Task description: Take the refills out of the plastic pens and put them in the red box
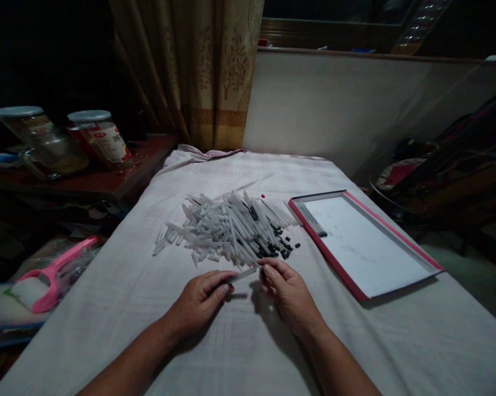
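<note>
A heap of several white pen barrels (pixel 227 231) with small black caps (pixel 284 246) at its right side lies on a white cloth (pixel 248 341). My left hand (pixel 200 301) pinches one white pen barrel (pixel 242 275) by its near end, just in front of the heap. My right hand (pixel 287 291) has its fingertips closed at the barrel's other end, on a small dark piece I cannot make out clearly.
A shallow red-edged white tray (pixel 396 269) with a few finished pens (pixel 312 220) lies at the right. On a dark side table at the left stand two lidded jars (pixel 99 137). A pink-handled tool (pixel 52 272) lies lower left. A curtain (pixel 198 71) hangs behind.
</note>
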The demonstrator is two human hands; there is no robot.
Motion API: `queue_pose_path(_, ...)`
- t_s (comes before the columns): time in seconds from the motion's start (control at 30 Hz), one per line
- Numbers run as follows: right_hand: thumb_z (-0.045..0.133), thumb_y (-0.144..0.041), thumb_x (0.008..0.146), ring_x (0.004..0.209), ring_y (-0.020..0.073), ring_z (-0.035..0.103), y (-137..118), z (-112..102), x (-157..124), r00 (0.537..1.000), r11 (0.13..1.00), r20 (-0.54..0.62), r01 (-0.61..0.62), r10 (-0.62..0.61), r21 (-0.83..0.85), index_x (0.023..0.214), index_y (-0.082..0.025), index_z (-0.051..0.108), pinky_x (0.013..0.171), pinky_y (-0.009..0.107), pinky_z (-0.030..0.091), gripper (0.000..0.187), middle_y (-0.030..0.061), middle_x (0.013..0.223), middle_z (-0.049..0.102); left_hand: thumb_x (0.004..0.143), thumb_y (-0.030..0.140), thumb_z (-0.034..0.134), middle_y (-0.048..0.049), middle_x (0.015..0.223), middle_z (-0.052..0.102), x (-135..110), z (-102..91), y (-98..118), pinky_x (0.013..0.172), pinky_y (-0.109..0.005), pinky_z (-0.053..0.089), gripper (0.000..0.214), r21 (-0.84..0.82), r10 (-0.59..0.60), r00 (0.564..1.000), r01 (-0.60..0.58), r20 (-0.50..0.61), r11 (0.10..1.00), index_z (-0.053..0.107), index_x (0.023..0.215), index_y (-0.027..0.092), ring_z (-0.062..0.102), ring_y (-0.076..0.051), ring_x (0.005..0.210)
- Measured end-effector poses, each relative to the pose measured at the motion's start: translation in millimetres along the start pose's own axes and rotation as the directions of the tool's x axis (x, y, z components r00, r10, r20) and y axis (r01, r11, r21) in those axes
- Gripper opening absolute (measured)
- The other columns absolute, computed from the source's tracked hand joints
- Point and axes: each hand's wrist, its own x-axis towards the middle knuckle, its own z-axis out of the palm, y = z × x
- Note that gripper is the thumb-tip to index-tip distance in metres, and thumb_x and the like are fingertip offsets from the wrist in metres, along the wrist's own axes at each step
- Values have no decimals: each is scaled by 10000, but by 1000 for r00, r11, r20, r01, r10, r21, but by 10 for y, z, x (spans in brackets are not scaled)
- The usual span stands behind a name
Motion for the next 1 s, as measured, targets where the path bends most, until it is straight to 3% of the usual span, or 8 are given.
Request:
queue_pose_path(0.23,862,-650,528,417,65,444,41,-56,38,999,1000,-49,-14,14,-13,738,-157,685,384,169,239,565,-41,539,560,938,320,547,-79,997,762,-13,-8,-1,842,-302,544,308,77,84,996,-84,-5,994,729,1169,230,701,-194,891)
queue_pose_path(0.37,899,-544,524,433,65,411,60,-91,55,999,999,-40,10,-11,-32,796,-144,761,414,187,270,503,-48,501,539,952,308,535,-73,975,759,-22,-11,11,818,-283,548,304,108,122,993,-121,-1,987,727,1180,251,703,-186,873)
queue_pose_path(0.57,880,-503,569,516,94,512,47,-83,37,1000,998,-9,3,-4,-56,848,-166,779,480,209,380,449,14,660,669,966,288,520,-74,960,753,-27,-15,15,796,-268,546,311,158,155,988,-157,25,975,713,1208,260,700,-176,851)
queue_pose_path(0.77,829,-434,669,533,118,507,19,-57,-13,993,983,60,109,-101,-148,801,-177,751,475,222,383,299,-11,594,593,966,291,509,-78,943,751,-34,-12,35,788,-268,542,319,160,145,989,-148,31,976,717,1205,253,694,-175,845)
queue_pose_path(0.87,782,-417,726,577,146,562,32,-79,-24,981,957,85,187,-172,-221,841,-181,759,513,245,437,263,9,632,631,968,298,502,-81,956,750,-32,-12,48,800,-277,541,328,153,136,990,-140,38,978,714,1215,256,693,-180,858)
queue_pose_path(1.0,705,-331,792,748,202,667,40,-122,-27,906,821,134,420,-400,-386,843,-207,777,679,303,531,152,59,795,724,972,287,505,-80,946,744,-30,-14,38,784,-278,532,329,160,157,986,-164,51,973,703,1234,262,689,-182,851)
